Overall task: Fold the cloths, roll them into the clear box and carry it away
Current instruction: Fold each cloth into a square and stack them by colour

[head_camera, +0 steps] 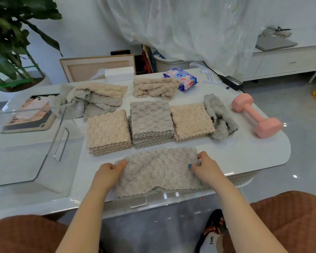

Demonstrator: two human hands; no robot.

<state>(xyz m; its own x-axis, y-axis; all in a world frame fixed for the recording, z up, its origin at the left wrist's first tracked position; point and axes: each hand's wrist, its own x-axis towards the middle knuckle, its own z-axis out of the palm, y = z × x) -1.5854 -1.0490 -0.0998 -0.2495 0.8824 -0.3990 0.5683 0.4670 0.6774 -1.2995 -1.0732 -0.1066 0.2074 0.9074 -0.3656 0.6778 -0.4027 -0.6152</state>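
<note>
Wore rust-brown ribbed trousers (299, 212), blue thumbnail polish on the right hand (207, 169), and what looked like a black patterned slipper (214, 225).

You faced a glossy white table (244, 159). Behind it you had a white wall (84, 33), with a clear plastic sheet (190, 24) draped down in front. A large-leaved potted plant (11, 42) stood at your far left, a framed panel (98, 67) stood just behind the table, and a low white cabinet (285, 63) with a closed laptop (275, 43) on it ran along your right. The pale grey floor tiles (303, 152) shone with spots of light.
</note>
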